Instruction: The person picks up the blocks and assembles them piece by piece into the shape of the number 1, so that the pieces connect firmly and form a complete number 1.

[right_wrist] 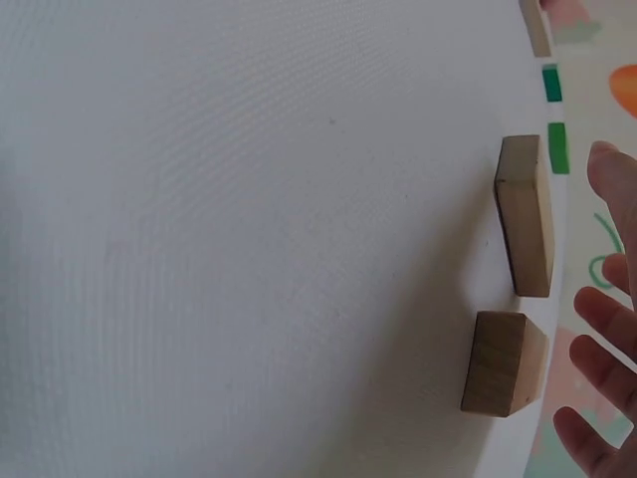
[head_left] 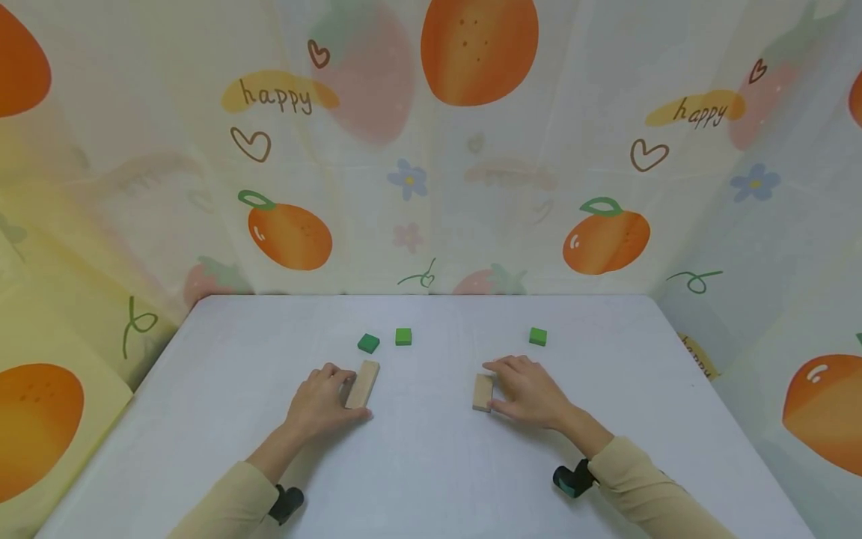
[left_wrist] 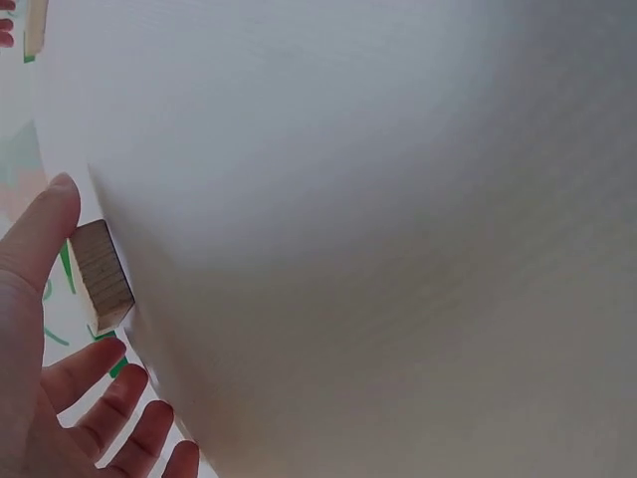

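In the head view a long, pale wooden block [head_left: 364,384] lies at a slant on the table. My left hand [head_left: 323,403] is at its left side, thumb by the near end and index finger by the far part. The left wrist view shows the block [left_wrist: 101,276] between thumb and fingertips, a small gap before the index finger. My right hand [head_left: 528,391] spreads thumb and fingers beside a shorter wooden block [head_left: 482,393]. Two wooden blocks, one upper [right_wrist: 526,214] and one lower [right_wrist: 495,363], appear near its loose fingers in the right wrist view; the hand overlaps one from above.
Toward the back of the white table [head_left: 431,464] sit a dark green cube [head_left: 368,343] and a lighter green cube [head_left: 403,337]. Another green cube [head_left: 537,336] is behind my right hand. A fruit-printed cloth [head_left: 444,224] hangs along the table's back edge.
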Motion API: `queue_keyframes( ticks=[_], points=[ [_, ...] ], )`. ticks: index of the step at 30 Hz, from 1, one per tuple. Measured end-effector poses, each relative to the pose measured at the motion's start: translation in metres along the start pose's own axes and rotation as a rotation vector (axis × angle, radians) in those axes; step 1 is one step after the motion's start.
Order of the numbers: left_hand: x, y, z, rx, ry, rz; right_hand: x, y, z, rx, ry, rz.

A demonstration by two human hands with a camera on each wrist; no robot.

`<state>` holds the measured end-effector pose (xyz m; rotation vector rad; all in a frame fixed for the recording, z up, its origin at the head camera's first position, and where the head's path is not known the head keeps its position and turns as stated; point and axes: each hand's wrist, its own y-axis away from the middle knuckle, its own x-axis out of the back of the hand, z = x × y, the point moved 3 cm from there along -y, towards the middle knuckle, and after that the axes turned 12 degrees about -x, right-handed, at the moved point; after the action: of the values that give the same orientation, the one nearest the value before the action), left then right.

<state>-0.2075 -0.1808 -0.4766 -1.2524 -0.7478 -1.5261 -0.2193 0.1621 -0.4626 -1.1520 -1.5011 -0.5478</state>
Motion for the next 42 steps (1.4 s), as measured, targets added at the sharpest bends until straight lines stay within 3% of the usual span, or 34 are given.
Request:
queue_keyframes(
  ticks=[15,26,42],
  points=[
    [0.001,0.0,0.0,-0.009,-0.032,0.001,-0.008,-0.002,-0.003,-0.005,0.039,0.019],
    [0.001,0.001,-0.001,0.038,0.063,-0.039,-0.01,-0.001,-0.007,-0.023,0.07,0.012],
    [0.005,0.001,-0.002,0.087,0.128,-0.028,-0.014,-0.004,-0.007,-0.049,0.081,0.003]
  ],
)
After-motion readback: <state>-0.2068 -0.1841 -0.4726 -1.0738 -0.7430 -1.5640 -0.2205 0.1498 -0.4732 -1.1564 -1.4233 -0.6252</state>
